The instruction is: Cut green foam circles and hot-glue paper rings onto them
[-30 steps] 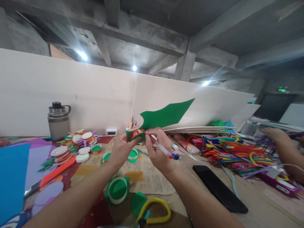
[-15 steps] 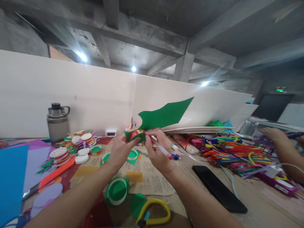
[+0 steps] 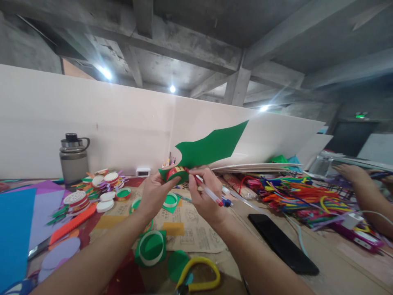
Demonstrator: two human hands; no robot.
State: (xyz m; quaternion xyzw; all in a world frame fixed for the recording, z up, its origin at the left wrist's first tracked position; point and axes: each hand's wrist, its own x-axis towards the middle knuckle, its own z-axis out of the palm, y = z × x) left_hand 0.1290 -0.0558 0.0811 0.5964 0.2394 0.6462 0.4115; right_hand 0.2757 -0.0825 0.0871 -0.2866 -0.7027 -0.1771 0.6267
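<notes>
My left hand (image 3: 155,190) is closed on a sheet of green paper (image 3: 211,147) and a small red patterned ring (image 3: 175,172) pressed against it. The sheet has an irregular cut edge and rises up to the right. In my right hand (image 3: 204,188) is a pen (image 3: 211,194) with a clear barrel and red end cap, its tip side at the ring's right edge; the exact contact is hidden by my fingers. Below my hands, a white ring (image 3: 152,248) lies on a green paper piece, near a green disc (image 3: 178,264) and yellow-handled scissors (image 3: 215,280).
A water bottle (image 3: 73,164) stands back left. Around it lie stacked round crafts (image 3: 76,200), an orange cutter knife (image 3: 73,223) and blue paper (image 3: 15,229). A black phone (image 3: 282,241) and colourful pipe cleaners (image 3: 294,192) are at right, where another person's hand (image 3: 350,174) works.
The green sheet and the red ring have tilted and shifted slightly left. Both my hands keep their hold, with the pen at nearly the same place.
</notes>
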